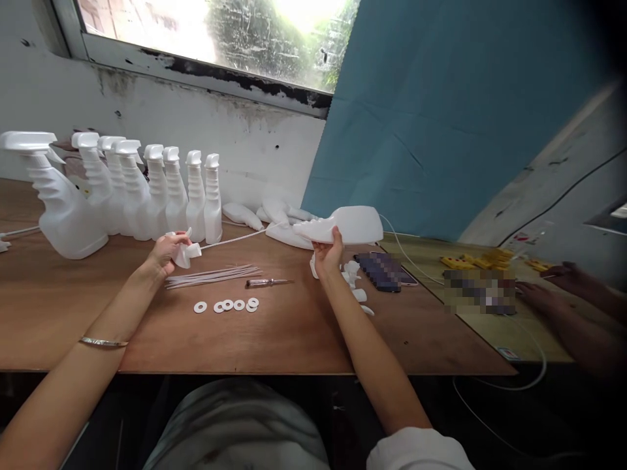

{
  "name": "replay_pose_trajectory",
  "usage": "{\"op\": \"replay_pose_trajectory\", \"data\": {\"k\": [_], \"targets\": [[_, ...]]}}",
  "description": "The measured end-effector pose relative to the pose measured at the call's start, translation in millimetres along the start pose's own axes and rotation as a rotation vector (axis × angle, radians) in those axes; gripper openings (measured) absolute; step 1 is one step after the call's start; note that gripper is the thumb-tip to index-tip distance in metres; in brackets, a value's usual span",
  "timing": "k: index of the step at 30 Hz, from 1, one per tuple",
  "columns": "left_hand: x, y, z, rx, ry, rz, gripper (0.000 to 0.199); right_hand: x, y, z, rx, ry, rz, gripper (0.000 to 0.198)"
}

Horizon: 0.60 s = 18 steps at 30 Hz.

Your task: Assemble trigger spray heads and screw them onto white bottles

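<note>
Okay, head view: I've got both hands busy above the table (294,343). My left hand (166,254) has fingers and thumb clamped on a white spray head (194,250), collar facing right. From the collar a thin tube (230,240) runs right and slightly up; its tip gets lost against the white stuff behind, so I can't tell whether it meets anything. My right hand (327,258) is clamped around a white bottle (357,225), thumb on the near side, bottle lying sideways off the table, neck left toward the tube, base right. Hands well apart.

Between them on the table: a bundle of thin white sticks (213,277) just below the left hand, a screwdriver (264,282) pointing right, then a row of flat white rings (200,307), leftmost on its own, some others overlapping. Loose bottles (284,235) lie in a pile behind the held one. Eight finished-looking spray bottles (132,196) stand upright along the wall (274,140), left. Small white parts (360,295) sit by my right wrist, partly hidden, next to a dark phone (377,271), pixelated. Far right, a co-worker's hands (543,297), dim, near yellow pieces (477,260).
</note>
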State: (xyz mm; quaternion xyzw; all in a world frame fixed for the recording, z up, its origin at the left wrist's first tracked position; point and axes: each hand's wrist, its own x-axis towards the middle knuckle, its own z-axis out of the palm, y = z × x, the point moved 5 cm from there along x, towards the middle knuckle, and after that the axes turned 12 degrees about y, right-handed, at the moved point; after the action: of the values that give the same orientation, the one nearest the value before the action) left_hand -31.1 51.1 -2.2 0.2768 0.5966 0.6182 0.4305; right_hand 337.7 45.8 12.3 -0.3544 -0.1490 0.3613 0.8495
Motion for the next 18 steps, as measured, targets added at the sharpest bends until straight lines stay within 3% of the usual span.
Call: {"op": "replay_pose_trajectory", "data": {"k": [7, 18], "targets": [[1.3, -0.3, -0.8, 0.072, 0.041, 0.012, 0.028, 2.9, 5.8, -8.0, 0.029, 0.051, -0.057, 0.049], [-12.4, 3.3, 2.5, 0.135, -0.003, 0.027, 0.024, -5.6, 5.8, -4.7, 0.006, 0.005, -0.075, 0.048]]}}
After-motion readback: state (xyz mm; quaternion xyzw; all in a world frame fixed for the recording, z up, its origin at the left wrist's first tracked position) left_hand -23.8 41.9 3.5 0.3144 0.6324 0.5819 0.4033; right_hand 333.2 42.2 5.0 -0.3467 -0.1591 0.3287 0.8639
